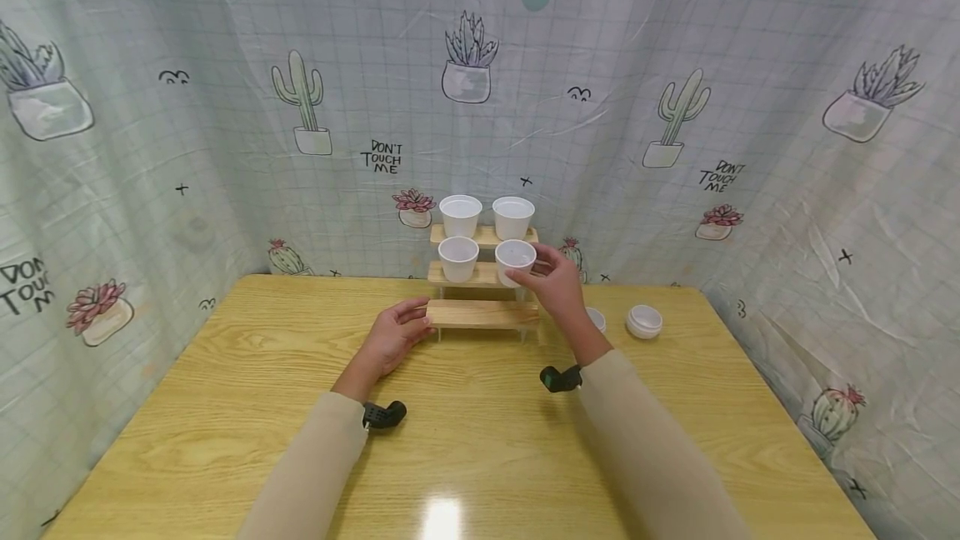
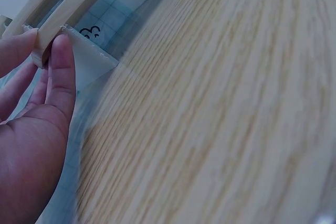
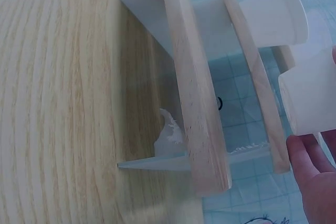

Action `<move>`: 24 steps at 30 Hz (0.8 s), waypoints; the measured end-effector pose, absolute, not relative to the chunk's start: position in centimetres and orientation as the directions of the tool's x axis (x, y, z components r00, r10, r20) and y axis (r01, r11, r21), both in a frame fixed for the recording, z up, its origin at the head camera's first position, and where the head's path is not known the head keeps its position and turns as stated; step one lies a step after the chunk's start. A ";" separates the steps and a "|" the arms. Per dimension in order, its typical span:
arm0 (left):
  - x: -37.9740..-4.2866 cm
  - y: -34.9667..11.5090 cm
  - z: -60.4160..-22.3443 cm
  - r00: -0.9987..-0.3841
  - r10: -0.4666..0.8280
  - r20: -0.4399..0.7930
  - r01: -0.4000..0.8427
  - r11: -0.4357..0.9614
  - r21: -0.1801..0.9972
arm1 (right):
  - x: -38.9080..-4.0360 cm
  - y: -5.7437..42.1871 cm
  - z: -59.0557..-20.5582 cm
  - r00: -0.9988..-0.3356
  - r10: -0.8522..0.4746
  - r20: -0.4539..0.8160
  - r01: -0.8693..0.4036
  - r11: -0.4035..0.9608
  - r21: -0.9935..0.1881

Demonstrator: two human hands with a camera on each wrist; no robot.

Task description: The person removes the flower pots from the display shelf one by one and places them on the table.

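Note:
A three-tier stand with wooden boards (image 1: 482,314) and pale, translucent side supports (image 2: 86,61) stands at the back of the table. My left hand (image 1: 393,340) pinches the left end of its lowest board between thumb and fingers. With my right hand (image 1: 561,283) I grip a white cup (image 1: 515,262) at the right of the middle tier. Whether that cup's base touches the board I cannot tell. Another white cup (image 1: 457,260) sits on the middle tier's left. Two more, a left cup (image 1: 460,216) and a right cup (image 1: 513,218), occupy the top tier.
Right of the stand, a small stack of white cups (image 1: 643,321) is on the wooden table (image 1: 465,440). Beside it, another white cup (image 1: 597,319) is partly hidden by my right arm. A cactus-print curtain (image 1: 480,140) hangs behind and at both sides.

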State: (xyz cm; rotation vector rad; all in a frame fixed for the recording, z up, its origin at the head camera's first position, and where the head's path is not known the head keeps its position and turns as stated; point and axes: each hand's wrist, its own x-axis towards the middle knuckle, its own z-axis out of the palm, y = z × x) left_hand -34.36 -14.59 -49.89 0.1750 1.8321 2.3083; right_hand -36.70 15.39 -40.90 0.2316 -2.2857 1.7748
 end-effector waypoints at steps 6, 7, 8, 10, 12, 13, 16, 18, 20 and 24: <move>-34.3 -14.5 -49.9 -0.976 0.218 -0.023 -0.072 -0.223 0.972 | -37.1 15.2 -40.9 -0.958 0.013 0.286 -0.276 0.232 -0.933; -34.2 -14.5 -49.9 -0.976 0.217 -0.024 -0.073 -0.223 0.972 | -37.2 15.2 -40.9 -0.958 0.012 0.287 -0.277 0.230 -0.933; -34.3 -14.5 -49.9 -0.976 0.216 -0.024 -0.073 -0.224 0.972 | -37.2 15.1 -40.9 -0.958 0.011 0.287 -0.277 0.228 -0.933; -34.3 -14.5 -49.9 -0.977 0.213 -0.025 -0.073 -0.225 0.972 | -37.3 15.1 -40.9 -0.958 0.010 0.285 -0.276 0.226 -0.934; -34.3 -14.5 -49.9 -0.977 0.213 -0.025 -0.074 -0.224 0.972 | -37.4 15.1 -41.0 -0.960 0.012 0.279 -0.270 0.222 -0.937; -34.3 -14.5 -49.9 -0.976 0.214 -0.024 -0.073 -0.221 0.972 | -37.5 15.1 -41.0 -0.961 0.013 0.275 -0.265 0.223 -0.938; -34.3 -14.5 -50.0 -0.976 0.216 -0.023 -0.071 -0.214 0.974 | -37.6 15.1 -41.0 -0.967 0.023 0.254 -0.243 0.221 -0.944; -34.3 -14.6 -50.0 -0.976 0.217 -0.026 -0.072 -0.210 0.975 | -37.7 15.2 -40.9 -0.971 0.029 0.236 -0.225 0.220 -0.949; -34.3 -14.6 -50.0 -0.976 0.217 -0.028 -0.074 -0.208 0.975 | -37.7 15.2 -40.9 -0.975 0.031 0.222 -0.210 0.219 -0.953; -34.3 -14.6 -50.0 -0.975 0.219 -0.029 -0.075 -0.207 0.976 | -37.7 15.2 -40.8 -0.976 0.029 0.214 -0.203 0.221 -0.954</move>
